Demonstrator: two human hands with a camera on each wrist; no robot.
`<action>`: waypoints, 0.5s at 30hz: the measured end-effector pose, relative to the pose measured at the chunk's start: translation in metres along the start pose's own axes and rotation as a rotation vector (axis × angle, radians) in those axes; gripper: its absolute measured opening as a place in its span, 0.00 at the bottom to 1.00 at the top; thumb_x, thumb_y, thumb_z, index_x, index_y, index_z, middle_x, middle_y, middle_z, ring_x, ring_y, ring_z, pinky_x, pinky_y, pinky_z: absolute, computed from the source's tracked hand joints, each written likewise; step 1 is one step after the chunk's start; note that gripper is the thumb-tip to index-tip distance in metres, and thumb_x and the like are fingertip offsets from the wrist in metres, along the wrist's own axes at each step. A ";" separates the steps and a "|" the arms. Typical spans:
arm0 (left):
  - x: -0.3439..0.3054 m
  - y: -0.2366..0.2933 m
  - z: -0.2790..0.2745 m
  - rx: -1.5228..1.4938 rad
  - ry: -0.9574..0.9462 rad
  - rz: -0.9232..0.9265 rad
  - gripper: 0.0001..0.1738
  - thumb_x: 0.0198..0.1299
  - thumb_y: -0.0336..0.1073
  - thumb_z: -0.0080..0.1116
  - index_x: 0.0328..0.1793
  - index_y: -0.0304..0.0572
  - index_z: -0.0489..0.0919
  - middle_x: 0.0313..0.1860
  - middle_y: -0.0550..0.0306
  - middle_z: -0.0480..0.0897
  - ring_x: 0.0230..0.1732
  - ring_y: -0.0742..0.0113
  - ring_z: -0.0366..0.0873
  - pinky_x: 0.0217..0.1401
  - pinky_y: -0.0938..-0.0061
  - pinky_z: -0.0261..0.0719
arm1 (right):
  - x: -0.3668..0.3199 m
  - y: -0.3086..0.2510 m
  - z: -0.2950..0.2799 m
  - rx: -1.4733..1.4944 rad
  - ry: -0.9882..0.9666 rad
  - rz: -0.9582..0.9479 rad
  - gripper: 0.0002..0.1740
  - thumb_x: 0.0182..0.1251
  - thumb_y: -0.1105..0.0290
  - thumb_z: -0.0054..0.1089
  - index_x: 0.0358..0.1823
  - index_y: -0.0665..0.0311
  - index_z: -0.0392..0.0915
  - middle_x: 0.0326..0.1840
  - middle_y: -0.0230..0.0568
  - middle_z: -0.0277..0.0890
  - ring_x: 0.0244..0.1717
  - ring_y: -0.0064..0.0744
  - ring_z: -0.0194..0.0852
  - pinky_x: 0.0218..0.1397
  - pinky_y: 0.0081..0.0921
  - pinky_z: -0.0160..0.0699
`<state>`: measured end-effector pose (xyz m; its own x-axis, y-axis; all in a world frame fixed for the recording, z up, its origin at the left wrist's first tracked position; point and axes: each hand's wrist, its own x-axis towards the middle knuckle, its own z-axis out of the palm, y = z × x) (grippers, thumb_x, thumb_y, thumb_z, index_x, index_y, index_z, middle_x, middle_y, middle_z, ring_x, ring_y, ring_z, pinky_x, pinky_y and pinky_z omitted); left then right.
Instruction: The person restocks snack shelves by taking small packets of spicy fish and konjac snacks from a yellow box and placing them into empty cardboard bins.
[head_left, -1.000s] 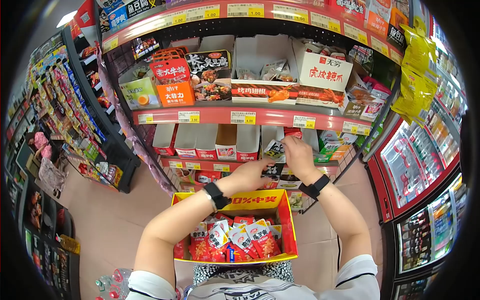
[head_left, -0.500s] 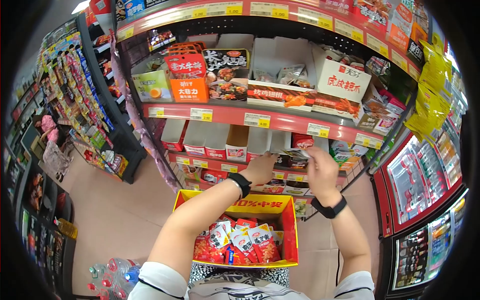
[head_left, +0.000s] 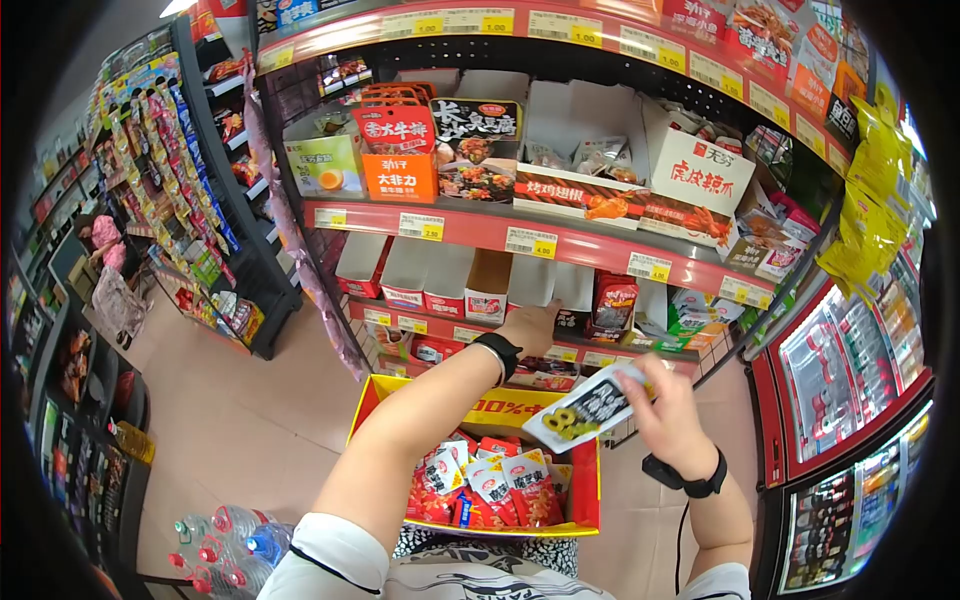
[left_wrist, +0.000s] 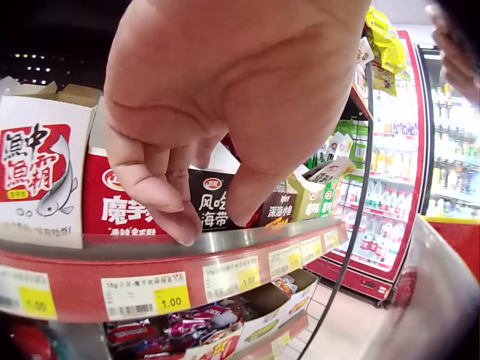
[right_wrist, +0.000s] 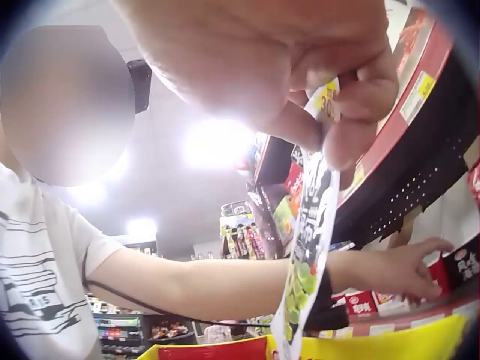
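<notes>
In the head view, a white-and-black packet (head_left: 583,410) is pinched by its upper end between the bent fingers and thumb of the right hand (head_left: 675,420), tilted in front of the shelf rack and overlapping the far edge of the yellow-and-red carton (head_left: 586,482), where red packets (head_left: 530,490) are held. The left hand (head_left: 528,332) is placed at a black box (head_left: 567,324) on a lower shelf. In the left wrist view, its loosely bent fingers are seen parted from the thumb across the black box's front; whether contact is made cannot be told. In the right wrist view, the packet is shown nearly edge-on, hanging from the right hand's pinch, and the left index finger is seen extended.
</notes>
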<state>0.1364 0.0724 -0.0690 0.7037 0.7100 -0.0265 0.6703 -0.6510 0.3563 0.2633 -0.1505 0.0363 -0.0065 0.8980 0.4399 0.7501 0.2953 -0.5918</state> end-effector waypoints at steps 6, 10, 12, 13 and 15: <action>-0.009 0.001 -0.013 -0.008 0.008 -0.027 0.27 0.51 0.32 0.56 0.60 0.38 0.67 0.47 0.41 0.80 0.51 0.45 0.78 0.51 0.58 0.75 | -0.014 -0.009 0.027 -0.017 -0.299 -0.005 0.06 0.66 0.76 0.51 0.42 0.68 0.71 0.28 0.50 0.74 0.23 0.42 0.77 0.27 0.30 0.73; -0.011 0.000 -0.017 -0.004 -0.032 -0.039 0.28 0.53 0.38 0.63 0.59 0.42 0.68 0.49 0.43 0.80 0.52 0.45 0.76 0.53 0.58 0.74 | -0.023 -0.012 0.051 0.311 -0.643 0.234 0.13 0.66 0.73 0.48 0.51 0.65 0.65 0.36 0.57 0.77 0.36 0.57 0.79 0.36 0.42 0.77; -0.015 0.000 -0.018 0.000 -0.041 -0.025 0.29 0.53 0.39 0.63 0.60 0.42 0.68 0.49 0.43 0.80 0.52 0.44 0.76 0.54 0.58 0.74 | -0.029 -0.003 0.060 0.236 -0.789 0.070 0.19 0.66 0.70 0.50 0.56 0.66 0.61 0.37 0.60 0.77 0.42 0.60 0.76 0.43 0.46 0.75; -0.017 -0.002 -0.017 -0.010 -0.011 -0.002 0.30 0.53 0.39 0.63 0.61 0.43 0.67 0.50 0.42 0.79 0.52 0.44 0.76 0.54 0.57 0.74 | -0.030 -0.001 0.060 0.236 -0.775 0.082 0.19 0.66 0.70 0.50 0.56 0.66 0.61 0.37 0.60 0.77 0.42 0.60 0.76 0.43 0.46 0.75; -0.025 -0.001 -0.021 -0.023 0.029 0.050 0.32 0.53 0.40 0.62 0.64 0.43 0.66 0.51 0.40 0.78 0.53 0.44 0.76 0.54 0.57 0.74 | -0.031 0.001 0.053 -0.002 -0.795 -0.013 0.21 0.64 0.69 0.52 0.57 0.66 0.62 0.36 0.60 0.76 0.40 0.59 0.76 0.42 0.47 0.74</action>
<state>0.1135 0.0613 -0.0495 0.7291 0.6842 0.0186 0.6286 -0.6800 0.3774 0.2295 -0.1605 -0.0141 -0.4850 0.8583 -0.1676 0.7479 0.3079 -0.5881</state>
